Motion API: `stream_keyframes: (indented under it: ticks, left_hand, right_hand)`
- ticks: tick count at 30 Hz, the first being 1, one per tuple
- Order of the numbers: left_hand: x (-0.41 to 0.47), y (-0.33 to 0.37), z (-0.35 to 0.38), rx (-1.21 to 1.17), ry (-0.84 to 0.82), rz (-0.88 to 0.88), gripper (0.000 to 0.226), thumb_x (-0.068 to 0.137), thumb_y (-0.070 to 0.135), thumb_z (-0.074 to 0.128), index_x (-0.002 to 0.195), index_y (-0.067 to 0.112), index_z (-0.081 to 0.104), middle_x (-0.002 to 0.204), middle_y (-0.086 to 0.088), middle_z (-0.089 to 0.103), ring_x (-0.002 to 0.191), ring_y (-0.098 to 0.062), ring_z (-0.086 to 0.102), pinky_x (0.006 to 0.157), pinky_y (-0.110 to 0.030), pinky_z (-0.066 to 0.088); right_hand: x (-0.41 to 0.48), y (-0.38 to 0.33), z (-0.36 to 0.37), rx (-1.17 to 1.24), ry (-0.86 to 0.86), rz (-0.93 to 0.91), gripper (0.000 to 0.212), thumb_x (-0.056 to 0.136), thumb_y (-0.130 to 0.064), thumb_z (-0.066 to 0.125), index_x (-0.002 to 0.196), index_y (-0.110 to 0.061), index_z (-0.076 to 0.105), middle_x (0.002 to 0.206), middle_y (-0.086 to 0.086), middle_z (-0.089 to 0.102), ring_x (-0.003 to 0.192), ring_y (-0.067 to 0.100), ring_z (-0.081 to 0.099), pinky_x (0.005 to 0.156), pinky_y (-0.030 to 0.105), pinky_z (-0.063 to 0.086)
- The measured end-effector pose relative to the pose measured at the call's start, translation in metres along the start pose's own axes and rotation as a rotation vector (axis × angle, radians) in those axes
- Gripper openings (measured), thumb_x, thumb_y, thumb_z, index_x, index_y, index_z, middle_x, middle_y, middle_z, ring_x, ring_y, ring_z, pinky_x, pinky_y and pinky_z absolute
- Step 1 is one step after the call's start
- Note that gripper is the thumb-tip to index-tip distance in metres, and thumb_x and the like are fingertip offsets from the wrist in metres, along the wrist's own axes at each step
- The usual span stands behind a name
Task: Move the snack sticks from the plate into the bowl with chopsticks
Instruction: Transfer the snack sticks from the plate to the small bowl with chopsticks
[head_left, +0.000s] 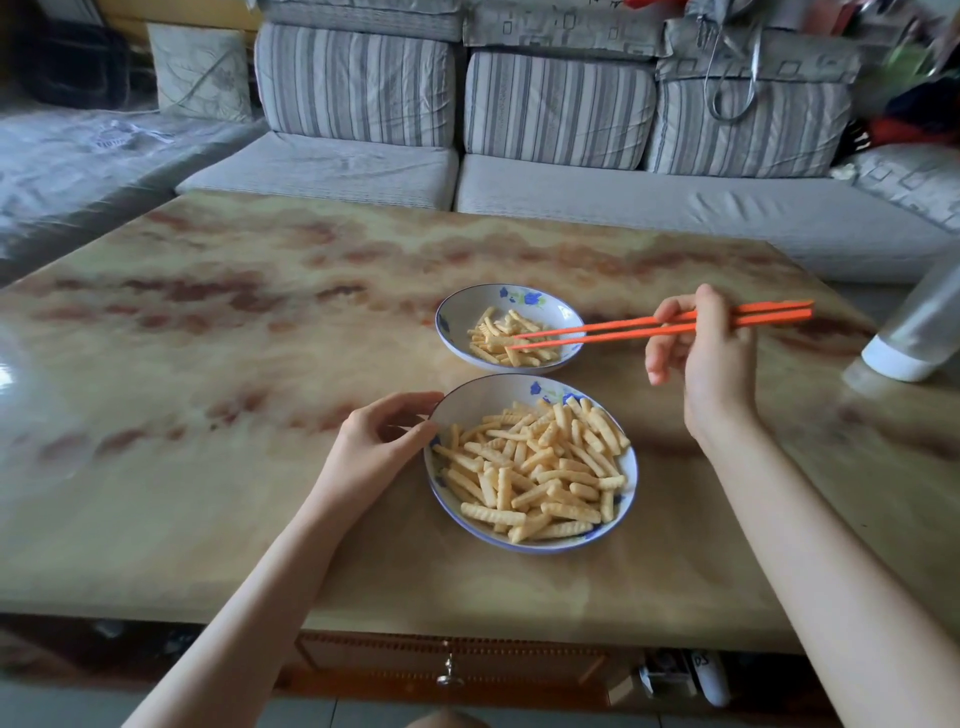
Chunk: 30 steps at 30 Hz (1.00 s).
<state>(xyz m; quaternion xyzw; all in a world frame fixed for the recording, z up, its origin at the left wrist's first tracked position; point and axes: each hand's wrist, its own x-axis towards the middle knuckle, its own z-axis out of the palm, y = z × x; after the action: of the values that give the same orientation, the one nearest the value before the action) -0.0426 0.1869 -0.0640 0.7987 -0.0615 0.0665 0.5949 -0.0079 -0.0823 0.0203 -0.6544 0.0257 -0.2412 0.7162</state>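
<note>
A white plate with blue flowers (626, 470) sits near me, heaped with pale yellow ridged snack sticks (540, 467). My left hand (379, 441) grips its left rim. Behind it stands a smaller white bowl with the same blue pattern (457, 312), holding several snack sticks (506, 340). My right hand (706, 348) holds a pair of orange chopsticks (623, 328). Their tips reach over the bowl's right rim and lie among the sticks inside. I cannot tell whether a stick is pinched between the tips.
The dishes stand on a glossy marble-patterned table (260, 364). A clear bottle with a white cap (914, 332) lies at the table's right edge. A grey striped sofa (519, 130) runs behind the table. A drawer with a metal knob (449, 670) is below the front edge.
</note>
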Motion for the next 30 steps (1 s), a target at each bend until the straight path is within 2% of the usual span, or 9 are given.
stream_keyframes:
  ticks: [5,14,18,23,30]
  left_hand:
    - [0.0,0.0,0.0,0.004,0.002,0.001,0.03,0.073,0.026,0.061,0.1,0.035,0.072,0.095,0.013,0.074,0.09,-0.01,0.07,0.085,-0.023,0.054]
    - [0.0,0.0,0.0,0.008,0.006,-0.007,0.033,0.073,0.027,0.061,0.104,0.031,0.073,0.096,0.012,0.074,0.091,-0.009,0.068,0.084,-0.019,0.053]
    - [0.0,0.0,0.0,-0.002,0.0,-0.006,0.033,0.073,0.026,0.061,0.104,0.031,0.073,0.097,0.011,0.074,0.093,-0.012,0.069,0.085,-0.021,0.053]
    - [0.0,0.0,0.0,0.001,-0.003,-0.006,0.034,0.073,0.027,0.061,0.105,0.028,0.073,0.098,0.008,0.075,0.094,-0.013,0.069,0.086,-0.024,0.054]
    - [0.0,0.0,0.0,0.006,-0.004,-0.017,0.035,0.073,0.027,0.061,0.106,0.026,0.073,0.098,0.008,0.074,0.095,-0.014,0.069,0.088,-0.026,0.053]
  right_hand:
    - [0.017,0.002,0.012,-0.02,0.073,-0.012,0.044,0.102,-0.023,0.029,0.066,-0.01,0.051,0.034,0.001,0.048,0.03,0.016,0.041,0.036,0.019,0.032]
    - [0.013,0.007,0.004,-0.05,0.038,-0.02,0.044,0.103,-0.025,0.03,0.068,-0.01,0.053,0.037,0.002,0.051,0.031,0.017,0.042,0.037,0.02,0.033]
    - [0.002,-0.001,-0.005,-0.044,-0.041,0.003,0.044,0.102,-0.024,0.031,0.067,-0.009,0.054,0.036,0.004,0.048,0.03,0.019,0.039,0.038,0.021,0.03]
    - [-0.014,-0.018,-0.01,-0.079,-0.224,0.044,0.045,0.103,-0.024,0.029,0.069,-0.007,0.054,0.037,0.007,0.047,0.031,0.02,0.037,0.037,0.02,0.029]
    - [-0.024,-0.029,-0.01,-0.211,-0.382,0.078,0.046,0.104,-0.024,0.029,0.071,-0.004,0.054,0.036,0.009,0.046,0.03,0.02,0.034,0.034,0.018,0.027]
